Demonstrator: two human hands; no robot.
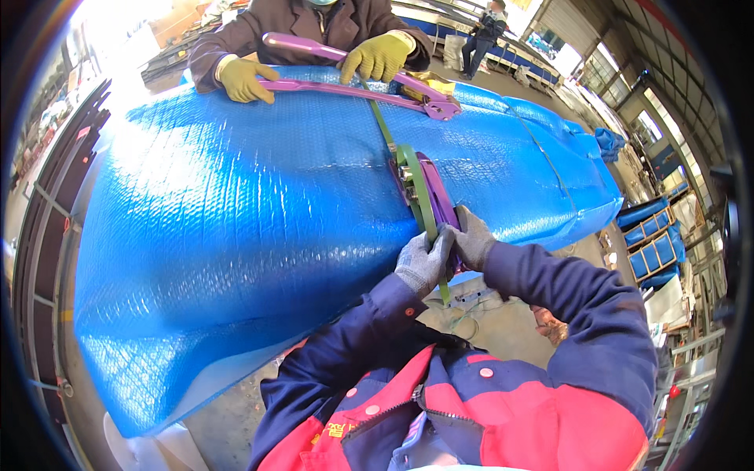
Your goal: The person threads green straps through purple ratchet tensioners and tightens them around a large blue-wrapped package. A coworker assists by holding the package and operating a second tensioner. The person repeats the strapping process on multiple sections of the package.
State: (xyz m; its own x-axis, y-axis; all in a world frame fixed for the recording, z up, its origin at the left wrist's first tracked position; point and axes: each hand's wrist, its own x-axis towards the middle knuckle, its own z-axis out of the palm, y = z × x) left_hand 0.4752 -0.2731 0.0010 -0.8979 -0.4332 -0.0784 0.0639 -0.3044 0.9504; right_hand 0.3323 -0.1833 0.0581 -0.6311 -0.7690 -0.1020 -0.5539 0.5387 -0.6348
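Jacket (518,420), navy-and-red, 5 o'clock. Left hand (422,262), 4 o'clock: closed over green strap (422,200). Right hand (473,240), 3 o'clock: clamped on purple tensioner (441,196), 2 o'clock. Blue-wrapped bundle (236,212) beneath, extending toward 9 o'clock.

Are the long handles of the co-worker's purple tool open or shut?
Open: the upper handle and lower handle spread in a V from the hinged head, with blue wrap showing between them.

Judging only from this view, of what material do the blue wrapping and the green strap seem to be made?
Blue wrapping: probably plastic bubble film, glossy; fine dimples and bright glare show. Green strap: likely plastic, smooth-looking, because its band is flat and evenly coloured; painted metal remains possible.
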